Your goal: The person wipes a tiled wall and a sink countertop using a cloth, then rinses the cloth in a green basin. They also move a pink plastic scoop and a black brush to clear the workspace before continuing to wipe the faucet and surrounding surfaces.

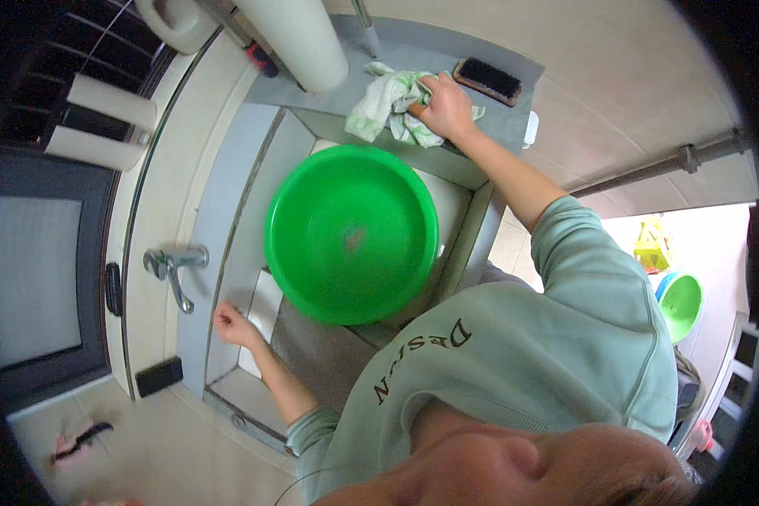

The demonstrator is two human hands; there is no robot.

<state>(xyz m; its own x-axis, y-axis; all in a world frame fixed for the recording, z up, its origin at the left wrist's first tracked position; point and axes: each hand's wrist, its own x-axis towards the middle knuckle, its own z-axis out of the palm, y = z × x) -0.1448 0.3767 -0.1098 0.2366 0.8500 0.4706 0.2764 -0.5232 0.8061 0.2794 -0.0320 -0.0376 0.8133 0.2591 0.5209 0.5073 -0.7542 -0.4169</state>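
Note:
My right hand (449,106) grips a crumpled white and green cloth (386,104) on the grey ledge (512,123) of a tiled sink. Something orange-brown shows at the thumb; I cannot tell what it is. Beside that hand lies a scrubbing brush (487,81), its dark bristles up. A round green plastic basin (379,190) stands in the sink, with a small blurred mark at the middle of its bottom. My left hand (233,325), fingers curled, hangs over the sink's left side, below the chrome faucet (177,259). Nothing shows in it.
A thick white pipe (297,41) rises from the ledge, near a thinner grey pipe (367,31). A black rectangular block (159,377) sits in the left corner. Paper rolls (101,123) hang by the window. Behind me, a light green bucket (681,308) and a yellow basket (653,243) stand.

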